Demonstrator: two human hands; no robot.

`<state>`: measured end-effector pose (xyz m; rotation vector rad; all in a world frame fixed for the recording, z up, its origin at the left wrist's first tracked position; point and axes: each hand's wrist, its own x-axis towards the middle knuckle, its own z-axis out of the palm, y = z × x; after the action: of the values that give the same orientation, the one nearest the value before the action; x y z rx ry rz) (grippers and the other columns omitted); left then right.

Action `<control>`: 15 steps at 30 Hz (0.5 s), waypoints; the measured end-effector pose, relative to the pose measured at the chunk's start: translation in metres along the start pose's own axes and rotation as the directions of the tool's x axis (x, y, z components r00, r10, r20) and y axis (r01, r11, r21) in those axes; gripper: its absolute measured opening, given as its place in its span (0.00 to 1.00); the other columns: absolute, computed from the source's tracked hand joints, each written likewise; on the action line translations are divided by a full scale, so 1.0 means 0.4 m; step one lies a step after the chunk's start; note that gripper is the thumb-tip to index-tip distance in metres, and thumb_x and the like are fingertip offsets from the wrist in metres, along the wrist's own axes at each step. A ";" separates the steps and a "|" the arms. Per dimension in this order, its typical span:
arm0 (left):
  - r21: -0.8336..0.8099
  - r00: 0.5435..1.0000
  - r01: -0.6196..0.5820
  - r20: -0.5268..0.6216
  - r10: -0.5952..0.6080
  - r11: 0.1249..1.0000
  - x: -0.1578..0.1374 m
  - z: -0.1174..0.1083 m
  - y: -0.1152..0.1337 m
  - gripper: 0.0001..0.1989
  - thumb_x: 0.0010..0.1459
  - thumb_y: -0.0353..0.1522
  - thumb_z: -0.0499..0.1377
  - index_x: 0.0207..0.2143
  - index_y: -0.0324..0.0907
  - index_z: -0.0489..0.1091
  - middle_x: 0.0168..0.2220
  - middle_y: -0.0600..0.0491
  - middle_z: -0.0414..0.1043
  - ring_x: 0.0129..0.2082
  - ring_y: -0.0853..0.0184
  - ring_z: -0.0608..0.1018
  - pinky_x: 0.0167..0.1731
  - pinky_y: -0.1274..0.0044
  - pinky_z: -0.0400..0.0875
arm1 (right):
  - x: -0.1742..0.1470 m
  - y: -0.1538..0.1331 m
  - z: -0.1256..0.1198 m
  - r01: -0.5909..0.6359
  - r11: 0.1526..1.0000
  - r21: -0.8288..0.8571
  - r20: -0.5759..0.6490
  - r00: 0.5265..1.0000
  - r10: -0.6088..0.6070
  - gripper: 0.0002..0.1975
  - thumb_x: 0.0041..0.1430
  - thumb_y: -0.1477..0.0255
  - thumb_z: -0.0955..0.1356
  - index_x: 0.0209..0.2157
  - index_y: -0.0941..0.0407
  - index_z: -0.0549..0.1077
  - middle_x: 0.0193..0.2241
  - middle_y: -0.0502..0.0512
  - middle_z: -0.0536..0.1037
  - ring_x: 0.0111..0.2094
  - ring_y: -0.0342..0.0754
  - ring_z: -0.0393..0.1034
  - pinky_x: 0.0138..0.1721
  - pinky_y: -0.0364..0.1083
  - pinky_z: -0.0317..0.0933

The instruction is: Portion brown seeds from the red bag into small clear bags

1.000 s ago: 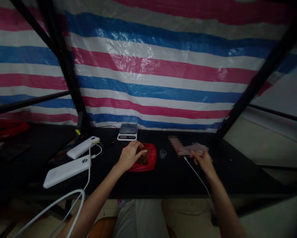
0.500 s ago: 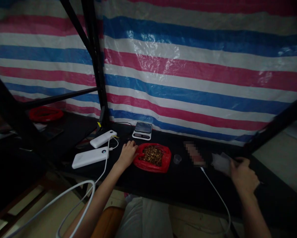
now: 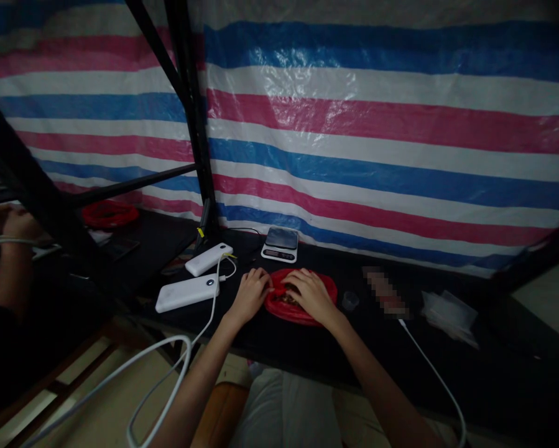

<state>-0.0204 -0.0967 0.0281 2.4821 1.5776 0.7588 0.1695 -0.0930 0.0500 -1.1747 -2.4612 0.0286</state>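
Note:
A red plastic bag (image 3: 328, 286) lies spread on the black tabletop, its mouth showing small brown and yellowish bits (image 3: 288, 299). My left hand (image 3: 254, 294) is closed on the bag's left edge, fingertips pressed to the red plastic. Over the bag's mouth reaches my right hand (image 3: 311, 292), fingers stretched and slightly bent above the bits; its fingertips are partly hidden. Just right of the bag stands a small clear plastic cup (image 3: 350, 301). A white digital scale (image 3: 280, 244) with a dark platform sits behind the bag.
Two white power banks, one in front (image 3: 186, 294) and one behind (image 3: 209, 259), lie at left with a white cable (image 3: 204, 328). On the right are a blurred-out phone-like item (image 3: 386, 292) and clear plastic bags (image 3: 449, 316). Another person's hand (image 3: 20, 227) shows far left, beyond a black frame (image 3: 198, 137).
My right hand has let go of the clear plastic bags and moved left over the red bag. The left hand stays at the red bag's edge. The view has shifted slightly.

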 end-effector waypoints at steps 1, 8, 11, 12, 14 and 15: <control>-0.005 1.000 -0.007 -0.007 0.007 1.000 -0.002 -0.002 0.003 0.04 0.55 0.32 0.54 0.34 0.42 0.66 0.37 0.53 0.64 0.40 0.65 0.65 0.40 0.72 0.57 | 0.009 0.001 0.011 0.023 1.000 -0.005 0.020 1.000 -0.022 0.09 0.53 0.72 0.65 0.38 0.51 0.70 0.38 0.51 0.72 0.41 0.48 0.61 0.43 0.49 0.51; -0.071 0.998 -0.042 -0.054 0.038 0.997 -0.010 -0.009 0.013 0.04 0.55 0.32 0.54 0.33 0.43 0.65 0.38 0.54 0.64 0.40 0.65 0.64 0.42 0.72 0.56 | 0.016 0.008 0.038 0.075 0.993 -0.092 0.052 0.996 -0.071 0.06 0.55 0.70 0.64 0.35 0.53 0.71 0.36 0.52 0.73 0.40 0.49 0.61 0.39 0.47 0.50; -0.119 0.997 -0.023 -0.075 0.014 0.993 -0.012 -0.008 0.010 0.04 0.56 0.33 0.52 0.33 0.43 0.65 0.38 0.54 0.65 0.40 0.66 0.65 0.42 0.72 0.56 | 0.010 0.005 0.031 0.033 0.995 -0.093 -0.020 0.999 -0.035 0.06 0.57 0.70 0.62 0.36 0.54 0.70 0.36 0.53 0.72 0.39 0.48 0.61 0.39 0.47 0.49; -0.137 0.997 -0.013 -0.082 0.002 0.990 -0.013 -0.007 0.009 0.04 0.56 0.33 0.52 0.33 0.43 0.65 0.38 0.54 0.65 0.40 0.66 0.65 0.41 0.72 0.56 | 0.010 0.004 0.028 0.022 0.996 -0.082 -0.039 0.999 -0.025 0.06 0.57 0.70 0.62 0.35 0.54 0.70 0.36 0.53 0.72 0.39 0.48 0.61 0.39 0.47 0.49; -0.177 0.996 0.003 -0.088 -0.019 0.984 -0.012 -0.004 0.007 0.05 0.57 0.33 0.51 0.33 0.43 0.65 0.37 0.54 0.66 0.39 0.66 0.66 0.41 0.73 0.57 | 0.012 0.000 0.022 0.010 0.999 -0.052 -0.063 0.998 -0.014 0.06 0.58 0.70 0.61 0.34 0.54 0.69 0.36 0.52 0.72 0.38 0.48 0.61 0.38 0.47 0.49; -0.198 0.996 0.007 -0.087 -0.025 0.980 -0.012 -0.003 0.006 0.05 0.57 0.33 0.51 0.33 0.43 0.64 0.37 0.55 0.66 0.39 0.66 0.66 0.40 0.73 0.57 | 0.013 -0.002 0.019 0.007 0.999 -0.035 -0.072 0.997 -0.009 0.06 0.58 0.70 0.61 0.34 0.54 0.69 0.36 0.52 0.72 0.38 0.48 0.61 0.38 0.47 0.49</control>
<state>-0.0207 -0.1020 0.0282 2.3221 1.4670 0.9845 0.1629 -0.0884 0.0449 -1.1599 -2.4118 -0.0580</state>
